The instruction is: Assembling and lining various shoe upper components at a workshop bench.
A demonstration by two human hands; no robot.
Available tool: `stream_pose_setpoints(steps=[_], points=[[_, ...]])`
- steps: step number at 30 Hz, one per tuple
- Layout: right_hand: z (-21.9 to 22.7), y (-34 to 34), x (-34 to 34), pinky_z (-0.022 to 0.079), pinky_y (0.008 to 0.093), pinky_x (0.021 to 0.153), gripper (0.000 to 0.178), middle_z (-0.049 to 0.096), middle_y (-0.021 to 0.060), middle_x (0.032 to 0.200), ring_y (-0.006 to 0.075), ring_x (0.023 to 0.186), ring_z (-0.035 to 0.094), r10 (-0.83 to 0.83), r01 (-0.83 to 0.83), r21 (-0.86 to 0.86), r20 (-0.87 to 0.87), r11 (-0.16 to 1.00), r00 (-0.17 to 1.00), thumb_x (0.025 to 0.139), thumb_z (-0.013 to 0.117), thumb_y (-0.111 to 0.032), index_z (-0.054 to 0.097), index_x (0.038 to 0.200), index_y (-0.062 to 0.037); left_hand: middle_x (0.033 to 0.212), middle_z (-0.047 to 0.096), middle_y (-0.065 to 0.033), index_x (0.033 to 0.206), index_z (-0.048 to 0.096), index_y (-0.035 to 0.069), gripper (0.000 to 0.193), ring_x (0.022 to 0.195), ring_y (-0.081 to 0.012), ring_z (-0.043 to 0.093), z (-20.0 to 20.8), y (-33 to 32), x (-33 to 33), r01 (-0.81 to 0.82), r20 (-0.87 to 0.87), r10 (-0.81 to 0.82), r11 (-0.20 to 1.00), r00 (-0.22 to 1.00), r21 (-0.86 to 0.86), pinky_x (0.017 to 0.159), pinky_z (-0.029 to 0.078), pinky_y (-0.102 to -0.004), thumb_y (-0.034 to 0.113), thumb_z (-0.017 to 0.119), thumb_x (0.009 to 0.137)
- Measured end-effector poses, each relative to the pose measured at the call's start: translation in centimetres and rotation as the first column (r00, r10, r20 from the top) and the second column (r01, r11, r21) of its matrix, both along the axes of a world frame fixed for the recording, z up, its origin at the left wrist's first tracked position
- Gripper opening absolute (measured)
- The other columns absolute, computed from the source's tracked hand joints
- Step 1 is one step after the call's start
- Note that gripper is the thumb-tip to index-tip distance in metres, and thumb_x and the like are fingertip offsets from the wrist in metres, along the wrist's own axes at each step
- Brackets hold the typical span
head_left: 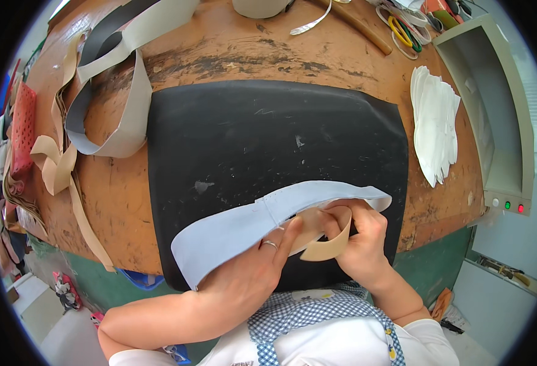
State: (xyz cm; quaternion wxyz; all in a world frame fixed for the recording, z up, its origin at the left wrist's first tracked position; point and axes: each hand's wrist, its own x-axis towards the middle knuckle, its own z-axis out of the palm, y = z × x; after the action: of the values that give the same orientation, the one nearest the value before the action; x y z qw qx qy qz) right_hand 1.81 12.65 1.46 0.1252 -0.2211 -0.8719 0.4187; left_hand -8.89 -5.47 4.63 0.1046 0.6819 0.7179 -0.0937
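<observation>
A wide light-blue strip (229, 229) with a stitched seam across its middle curves over the black mat (268, 134) in front of me. My left hand (250, 271), with a ring on one finger, is closed around the near edge of this strip. Its fingertips press by the seam, where a beige strip (329, 249) runs along the inner side. My right hand (363, 241) pinches the beige strip against the blue one near the right end. The beige strip's free end curls out below my right fingers. Some of my fingertips are hidden behind the material.
A stack of white cut pieces (434, 125) lies right of the mat, beside a grey machine housing (518, 122) with buttons. Grey strips (128, 110) and beige strips (79, 207) loop at the left. A wooden stick (357, 27) and coloured bands (401, 32) lie at the back.
</observation>
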Motion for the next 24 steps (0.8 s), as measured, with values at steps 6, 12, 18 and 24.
stream_pose_setpoints(steps=[6, 12, 18, 24], points=[[-0.2, 0.2, -0.1, 0.055, 0.0337, 0.067, 0.013, 0.072, 0.0142, 0.083, 0.0262, 0.074, 0.072, 0.056, -0.056, 0.059, 0.004, 0.997, 0.998, 0.081, 0.073, 0.0, 0.068, 0.093, 0.0031, 0.103, 0.064, -0.006, 0.126, 0.063, 0.004, 0.043, 0.1, -0.0237, 0.06, -1.6, -0.5, 1.5, 0.039, -0.186, -0.012, 0.989, 0.983, 0.146, 0.1, 0.043, -0.0388, 0.023, 0.056, 0.088], [0.4, 1.4, -0.1, 0.056, 0.0391, 0.062, 0.017, 0.071, 0.0177, 0.082, 0.0348, 0.069, 0.07, 0.062, -0.071, 0.126, 0.072, 0.99, 0.995, 0.077, 0.072, 0.0, 0.068, 0.093, 0.0036, 0.099, 0.065, -0.007, 0.125, 0.062, 0.004, 0.043, 0.099, -0.0257, 0.061, -1.1, 1.4, 2.5, -0.046, -0.109, 0.033, 0.992, 0.993, -0.121, 0.1, 0.043, -0.0416, 0.023, 0.057, 0.087], [0.6, 3.8, 1.8, 0.054, 0.0362, 0.064, 0.017, 0.071, 0.0165, 0.083, 0.0323, 0.069, 0.069, -0.018, 0.022, -0.083, 0.052, 0.996, 0.999, 0.079, 0.072, 0.0, 0.071, 0.096, 0.0007, 0.106, 0.067, -0.0124, 0.122, 0.067, -0.001, 0.045, 0.105, -0.0294, 0.061, 0.7, 2.5, 1.8, 0.273, -0.298, -0.301, 0.953, 0.906, -0.132, 0.102, 0.042, -0.0447, 0.025, 0.055, 0.086], [0.8, 4.5, 1.5, 0.053, 0.0343, 0.062, 0.013, 0.072, 0.0156, 0.079, 0.0277, 0.065, 0.069, 0.009, -0.004, -0.062, 0.064, 0.998, 0.998, 0.081, 0.07, -0.002, 0.072, 0.093, 0.0028, 0.135, 0.057, -0.0204, 0.138, 0.054, -0.008, 0.065, 0.124, -0.0341, 0.054, 0.9, 2.5, 2.0, 0.209, -0.36, -0.251, 0.966, 0.899, -0.15, 0.108, 0.04, -0.0458, 0.023, 0.056, 0.081]])
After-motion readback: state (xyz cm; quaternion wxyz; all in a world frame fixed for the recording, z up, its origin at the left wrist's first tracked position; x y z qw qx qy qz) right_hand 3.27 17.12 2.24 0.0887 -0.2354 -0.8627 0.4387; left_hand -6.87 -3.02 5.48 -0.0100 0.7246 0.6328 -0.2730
